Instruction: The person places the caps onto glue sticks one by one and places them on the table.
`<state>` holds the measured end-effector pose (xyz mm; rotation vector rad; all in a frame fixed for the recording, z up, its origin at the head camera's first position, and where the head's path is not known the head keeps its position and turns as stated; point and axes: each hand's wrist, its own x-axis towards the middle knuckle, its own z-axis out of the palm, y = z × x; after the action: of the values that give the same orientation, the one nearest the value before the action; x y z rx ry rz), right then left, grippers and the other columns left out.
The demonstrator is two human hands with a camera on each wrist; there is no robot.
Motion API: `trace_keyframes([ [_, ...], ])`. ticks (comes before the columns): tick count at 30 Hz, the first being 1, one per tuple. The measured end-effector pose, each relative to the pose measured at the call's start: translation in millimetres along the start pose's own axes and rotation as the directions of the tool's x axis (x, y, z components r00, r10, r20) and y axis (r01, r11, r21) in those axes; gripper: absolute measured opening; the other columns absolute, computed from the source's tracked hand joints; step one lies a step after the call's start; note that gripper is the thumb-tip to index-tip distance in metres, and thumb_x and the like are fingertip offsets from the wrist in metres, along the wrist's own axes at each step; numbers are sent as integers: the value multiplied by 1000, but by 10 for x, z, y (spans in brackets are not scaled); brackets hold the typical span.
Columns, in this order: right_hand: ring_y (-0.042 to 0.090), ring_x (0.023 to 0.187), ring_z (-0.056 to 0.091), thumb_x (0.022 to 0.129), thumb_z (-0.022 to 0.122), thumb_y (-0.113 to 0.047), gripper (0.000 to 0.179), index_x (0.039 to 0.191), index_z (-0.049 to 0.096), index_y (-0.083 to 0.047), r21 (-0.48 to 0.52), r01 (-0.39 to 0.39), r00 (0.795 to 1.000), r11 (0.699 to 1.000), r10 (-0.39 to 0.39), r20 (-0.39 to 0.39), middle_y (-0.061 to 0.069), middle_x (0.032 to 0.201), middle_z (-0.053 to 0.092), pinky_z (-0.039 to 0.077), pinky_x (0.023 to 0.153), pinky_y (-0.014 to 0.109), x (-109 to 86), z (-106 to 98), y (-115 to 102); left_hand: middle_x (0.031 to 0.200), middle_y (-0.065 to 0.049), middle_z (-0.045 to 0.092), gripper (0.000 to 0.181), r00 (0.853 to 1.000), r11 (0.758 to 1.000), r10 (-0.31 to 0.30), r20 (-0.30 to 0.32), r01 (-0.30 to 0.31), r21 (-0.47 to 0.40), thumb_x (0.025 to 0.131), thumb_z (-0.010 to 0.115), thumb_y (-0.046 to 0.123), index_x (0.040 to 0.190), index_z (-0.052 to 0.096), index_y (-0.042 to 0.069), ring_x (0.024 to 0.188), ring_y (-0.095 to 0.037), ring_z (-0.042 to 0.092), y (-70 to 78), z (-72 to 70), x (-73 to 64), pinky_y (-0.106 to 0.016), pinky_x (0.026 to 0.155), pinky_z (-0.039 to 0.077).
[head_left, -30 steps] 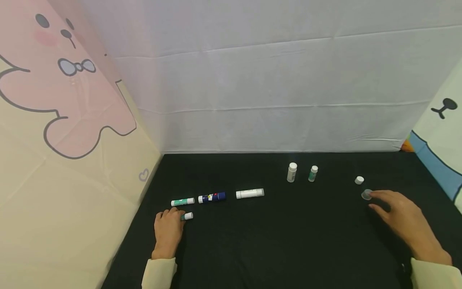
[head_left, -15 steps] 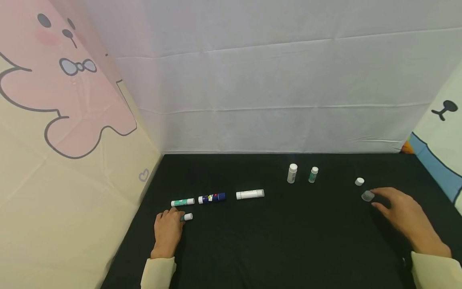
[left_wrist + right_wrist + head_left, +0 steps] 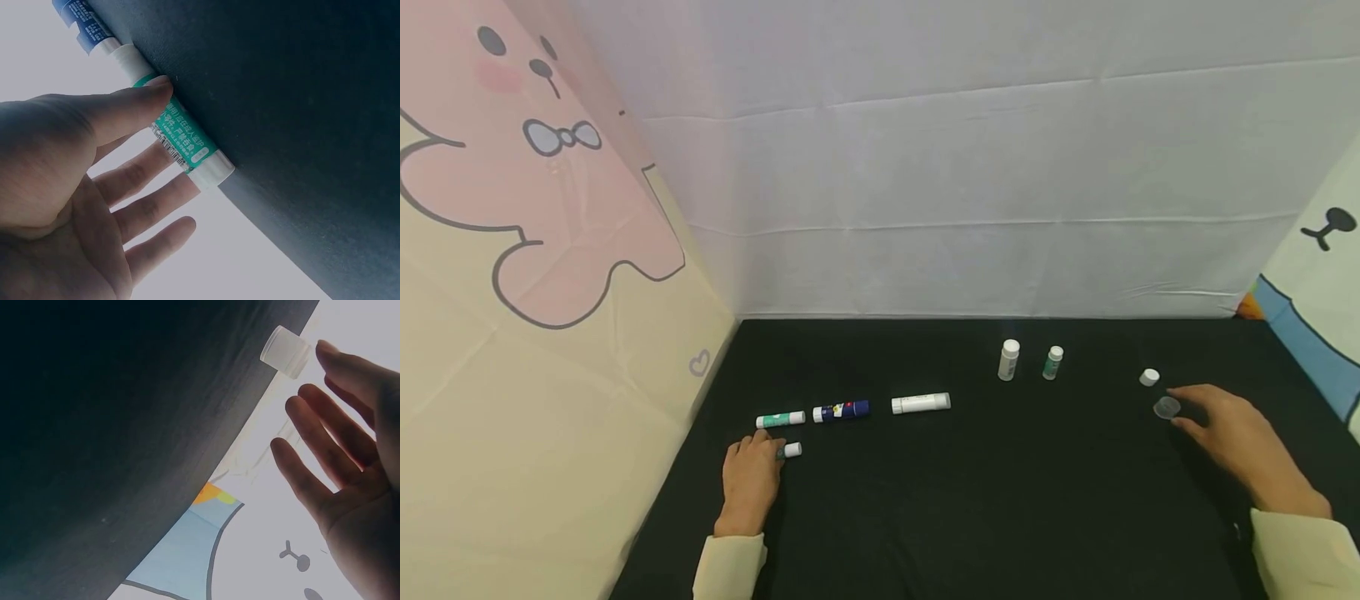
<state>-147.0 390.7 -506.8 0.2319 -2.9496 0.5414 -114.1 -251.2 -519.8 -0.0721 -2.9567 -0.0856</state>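
Note:
My left hand [image 3: 751, 483] pinches a small green glue stick with white ends [image 3: 181, 131] down on the black table. Its thumb lies across the label in the left wrist view; in the head view most of the stick is hidden under the hand. At the right, a translucent cap [image 3: 1167, 407] stands on the table between the spread thumb and forefinger of my right hand [image 3: 1240, 442]. The right wrist view shows that cap [image 3: 285, 352] apart from the fingertips. Just behind it is a small white cap [image 3: 1149, 377].
Ahead of the left hand lie another green glue stick [image 3: 780, 419], a blue glue stick [image 3: 841, 411] and a white glue stick [image 3: 921, 403] in a row. A white bottle-like tube [image 3: 1008, 360] and a small green one [image 3: 1053, 363] stand farther back. Cloth walls [image 3: 962, 275] enclose the table.
My right fingers have come off the translucent cap and spread a little wider around it, leaving it standing on the table. The left hand holds its place.

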Motion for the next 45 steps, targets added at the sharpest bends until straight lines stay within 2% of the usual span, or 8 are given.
trace_keyframes([
  [10,65,112,57,84,81,2,46,125,65,14,8,-41,991,999,40,128,44,126,60,46,89,76,101,-18,-5,98,-15,71,25,1000,1000,9,-19,-9,-1,81,86,0,106,82,3,95,-37,67,3,2,-3,-58,95,52],
  [14,66,113,56,85,80,3,44,125,65,14,14,-46,988,999,44,147,44,126,60,45,90,77,126,-18,-16,99,-15,71,28,1000,1000,9,-20,-9,0,81,87,1,108,81,3,96,-37,67,31,-11,-15,-58,96,52],
  [18,64,110,59,84,80,6,40,121,67,14,11,-31,991,999,29,133,42,122,63,46,89,76,144,-8,-25,102,-14,71,30,1000,1000,11,-26,-11,6,80,88,2,109,81,3,98,-36,67,82,-44,-11,-57,96,52],
  [25,61,105,62,82,79,11,30,111,71,12,20,-6,996,1000,5,86,38,114,67,48,85,74,124,18,-25,103,-12,74,28,992,999,54,-110,-53,12,80,89,4,107,82,6,98,-34,69,219,-69,35,-55,91,54],
  [29,59,101,64,83,79,11,28,110,72,13,25,-10,997,1000,8,82,36,111,68,49,83,73,110,28,-25,102,-11,74,27,987,997,73,-140,-75,-9,81,89,5,106,82,6,99,-33,71,315,-74,62,-54,90,55],
  [35,58,98,65,82,79,11,25,107,72,12,28,-1,1000,1000,0,31,34,107,69,49,81,72,70,64,-56,100,-10,74,25,978,993,111,-175,-117,-22,82,89,8,106,82,7,94,-31,70,476,-100,122,-52,87,55],
  [40,58,98,65,82,79,12,26,107,72,11,49,-1,1000,999,1,-4,34,108,68,49,79,72,13,95,-109,100,-7,73,24,975,990,131,-178,-137,-26,84,89,12,106,82,8,93,-29,69,617,-117,165,-49,85,55],
  [45,56,96,67,79,81,12,27,105,73,10,53,29,998,998,-26,-50,33,106,69,50,79,71,-32,123,-162,104,-7,74,25,978,988,147,-149,-152,-19,87,88,19,110,82,10,96,-28,70,790,-132,210,-49,89,56],
])
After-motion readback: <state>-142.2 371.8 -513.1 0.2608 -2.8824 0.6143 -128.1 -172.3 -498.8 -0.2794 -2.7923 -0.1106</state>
